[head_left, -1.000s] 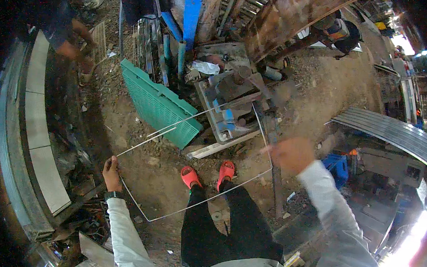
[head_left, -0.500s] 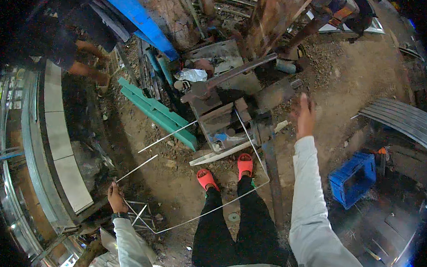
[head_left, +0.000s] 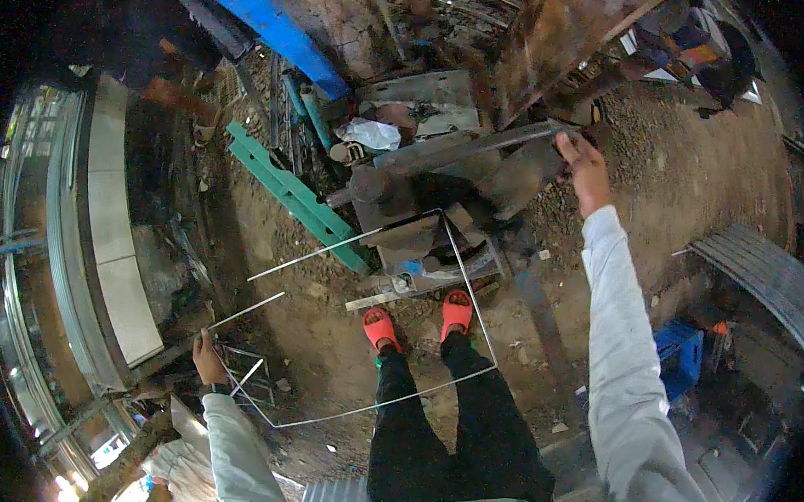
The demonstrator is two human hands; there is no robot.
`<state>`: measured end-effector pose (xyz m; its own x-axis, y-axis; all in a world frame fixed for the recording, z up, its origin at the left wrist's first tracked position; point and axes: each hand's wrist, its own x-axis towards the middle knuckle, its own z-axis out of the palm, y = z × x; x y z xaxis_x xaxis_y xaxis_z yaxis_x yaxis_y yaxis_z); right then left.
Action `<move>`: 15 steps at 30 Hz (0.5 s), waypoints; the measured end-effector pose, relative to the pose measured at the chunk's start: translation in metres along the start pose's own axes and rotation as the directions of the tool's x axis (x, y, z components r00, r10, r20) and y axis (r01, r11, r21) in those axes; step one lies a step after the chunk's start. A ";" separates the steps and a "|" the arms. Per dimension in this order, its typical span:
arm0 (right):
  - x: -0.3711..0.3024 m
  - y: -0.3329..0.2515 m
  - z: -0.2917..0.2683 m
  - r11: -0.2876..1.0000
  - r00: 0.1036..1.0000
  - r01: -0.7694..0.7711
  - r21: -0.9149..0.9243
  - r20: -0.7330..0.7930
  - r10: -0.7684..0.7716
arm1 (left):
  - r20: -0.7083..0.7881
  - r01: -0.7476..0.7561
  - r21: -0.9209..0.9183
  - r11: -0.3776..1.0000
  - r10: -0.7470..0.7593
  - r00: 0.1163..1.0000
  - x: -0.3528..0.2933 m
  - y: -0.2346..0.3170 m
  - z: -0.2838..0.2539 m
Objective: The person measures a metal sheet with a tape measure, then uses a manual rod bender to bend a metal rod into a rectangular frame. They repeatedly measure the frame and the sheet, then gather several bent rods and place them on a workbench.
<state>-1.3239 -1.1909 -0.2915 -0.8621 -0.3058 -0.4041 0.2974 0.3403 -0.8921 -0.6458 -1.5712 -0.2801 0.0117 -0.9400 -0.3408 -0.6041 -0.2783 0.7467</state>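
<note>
- Two hands are working far apart: the left hand [head_left: 209, 357] is sitting in the lower left of the frame, the right hand [head_left: 584, 166] is reaching up into the upper right.
- Left hand is closing its fingers around the thin bent metal rod [head_left: 467, 283], gripping it near one of its ends at the lower left.
- That rod is running as an open, roughly rectangular loop through the middle of the frame: from the left hand up to the right toward the machine, down past the feet, then back left along the ground below them.
- Right hand is wrapping around the long rusty lever [head_left: 482, 145], fingers curled over its end, arm stretched out in a pale grey sleeve.
- Lever is lying across the top of the heavy metal bending machine [head_left: 423, 215] in the centre, above the rod's upper corner.
- Orange sandals [head_left: 416, 318] are standing on the dirt ground [head_left: 683, 167] just below the machine, inside the rod's loop.
- Green metal beam [head_left: 295, 194] is lying slantwise left of the machine.
- Blue crate [head_left: 681, 355] is sitting at the right, near the sleeve.
</note>
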 end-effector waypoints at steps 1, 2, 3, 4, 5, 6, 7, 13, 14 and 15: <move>0.012 -0.005 0.001 0.998 1.000 0.012 -0.057 0.001 -0.011 | 0.006 0.002 -0.020 1.000 -0.002 1.000 0.000 0.003 0.007; 0.029 -0.014 -0.001 0.995 0.996 0.000 -0.100 0.086 0.009 | 0.010 0.003 -0.039 0.999 -0.003 1.000 -0.001 0.006 0.013; 0.049 -0.018 0.005 0.994 0.984 0.063 -0.090 0.173 -0.047 | 0.012 0.002 -0.056 0.998 -0.001 1.000 -0.002 0.006 0.013; 0.070 -0.020 0.014 0.990 0.960 0.126 -0.071 0.261 -0.103 | -0.017 -0.023 -0.063 0.998 0.022 1.000 -0.004 0.002 0.010; 0.085 -0.022 0.023 0.982 0.924 0.185 -0.045 0.349 -0.158 | -0.047 -0.047 -0.067 0.997 0.044 0.998 -0.005 -0.003 0.006; 0.089 -0.031 0.023 0.975 0.923 0.173 -0.143 0.370 -0.110 | -0.052 0.026 -0.081 0.996 -0.030 0.998 -0.010 0.009 0.026; 0.086 -0.053 0.035 0.960 0.917 0.160 -0.228 0.395 -0.059 | -0.068 0.095 -0.088 0.992 -0.101 0.993 -0.015 0.020 0.034; 0.152 -0.061 0.090 0.687 0.896 0.425 -0.590 0.384 -0.224 | -0.037 0.063 -0.180 0.982 -0.071 0.997 -0.004 0.013 0.034; 0.155 -0.061 0.105 0.711 0.868 0.441 -0.548 0.461 -0.183 | -0.018 -0.021 -0.146 0.989 0.018 1.000 -0.004 0.003 0.019; 0.156 -0.063 0.117 0.733 0.834 0.451 -0.508 0.532 -0.144 | 0.007 -0.106 -0.119 0.987 0.108 0.994 -0.004 -0.009 0.004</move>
<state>-1.4289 -1.3643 -0.3222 -0.5434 -0.7775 -0.3164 -0.3794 0.5637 -0.7337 -0.6437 -1.5645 -0.2874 -0.0589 -0.9632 -0.2622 -0.5028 -0.1983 0.8414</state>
